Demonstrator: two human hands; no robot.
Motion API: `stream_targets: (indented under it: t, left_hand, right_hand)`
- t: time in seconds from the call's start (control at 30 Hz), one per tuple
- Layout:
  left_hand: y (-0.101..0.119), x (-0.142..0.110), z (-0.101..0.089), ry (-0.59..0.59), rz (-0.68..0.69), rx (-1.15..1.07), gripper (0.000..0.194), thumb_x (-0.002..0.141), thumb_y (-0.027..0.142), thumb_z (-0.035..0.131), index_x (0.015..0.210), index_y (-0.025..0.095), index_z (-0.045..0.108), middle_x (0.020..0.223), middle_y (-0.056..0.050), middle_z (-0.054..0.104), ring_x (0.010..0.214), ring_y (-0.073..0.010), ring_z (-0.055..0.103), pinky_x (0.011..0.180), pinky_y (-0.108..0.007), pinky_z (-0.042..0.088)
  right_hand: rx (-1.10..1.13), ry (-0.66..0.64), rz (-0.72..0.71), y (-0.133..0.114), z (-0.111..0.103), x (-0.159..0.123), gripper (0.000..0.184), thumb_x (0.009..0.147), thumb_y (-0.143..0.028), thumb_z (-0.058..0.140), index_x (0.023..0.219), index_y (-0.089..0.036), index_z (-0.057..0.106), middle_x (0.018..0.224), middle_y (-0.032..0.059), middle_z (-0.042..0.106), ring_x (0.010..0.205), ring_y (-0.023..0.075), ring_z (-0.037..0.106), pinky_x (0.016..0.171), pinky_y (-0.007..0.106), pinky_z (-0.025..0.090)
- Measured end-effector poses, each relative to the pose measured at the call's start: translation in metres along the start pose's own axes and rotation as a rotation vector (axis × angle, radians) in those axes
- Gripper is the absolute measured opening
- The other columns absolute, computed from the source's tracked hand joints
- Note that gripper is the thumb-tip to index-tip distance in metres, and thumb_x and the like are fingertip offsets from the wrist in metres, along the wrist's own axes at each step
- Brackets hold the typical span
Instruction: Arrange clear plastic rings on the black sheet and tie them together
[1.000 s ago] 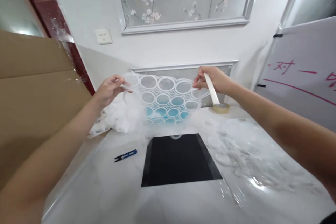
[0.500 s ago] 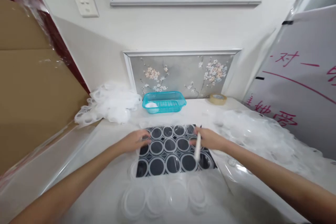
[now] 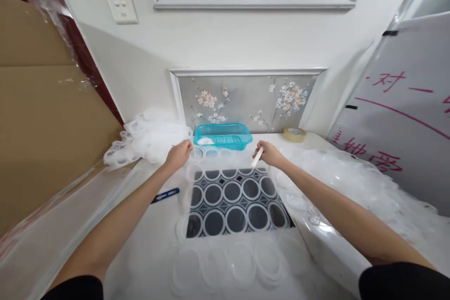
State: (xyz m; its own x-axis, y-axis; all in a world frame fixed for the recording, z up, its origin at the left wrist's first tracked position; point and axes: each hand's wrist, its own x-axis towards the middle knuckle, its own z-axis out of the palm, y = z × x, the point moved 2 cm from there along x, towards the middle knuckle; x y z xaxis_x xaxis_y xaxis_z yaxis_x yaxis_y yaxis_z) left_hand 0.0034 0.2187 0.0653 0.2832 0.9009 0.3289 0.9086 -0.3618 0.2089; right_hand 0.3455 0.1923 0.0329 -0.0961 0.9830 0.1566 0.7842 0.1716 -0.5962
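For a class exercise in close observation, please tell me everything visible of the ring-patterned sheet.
The ring-patterned sheet looks thin, see-through and plastic-like, with rows of white rings and small pointed motifs between. It lies over a black panel, which shows dark through it, and appears to spread past the panel's near and far edges. The left hand and right hand appear to pinch its far edge. Whether several sheets overlap is unclear.

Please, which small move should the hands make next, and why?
Probably smooth the far edge of the ring-patterned plastic sheet: the left hand and right hand are closed near its far corners, while its middle lies over the black mat.
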Motion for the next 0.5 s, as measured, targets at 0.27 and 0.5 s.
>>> stream_targets:
  t: [0.27,0.5]
  left_hand:
    - [0.014,0.043,-0.025,0.206,0.013,-0.062,0.024,0.094,0.032,0.048,0.107,0.012,0.055,0.1,-0.007,0.059,0.09,-0.0176,0.059,0.081,-0.038,0.05]
    - [0.007,0.026,-0.006,-0.115,0.291,-0.077,0.021,0.092,0.031,0.052,0.094,0.011,0.059,0.094,-0.005,0.061,0.086,-0.0157,0.059,0.079,-0.035,0.05]
  right_hand:
    - [-0.047,0.178,-0.12,-0.026,-0.033,0.029,0.014,0.086,-0.027,0.059,0.085,-0.013,0.056,0.078,0.0004,0.057,0.071,0.0133,0.055,0.07,0.031,0.046]
    - [-0.005,-0.004,-0.197,0.007,-0.015,0.0,0.017,0.079,-0.027,0.063,0.075,-0.015,0.053,0.074,-0.0009,0.057,0.07,0.0137,0.055,0.07,0.03,0.043]
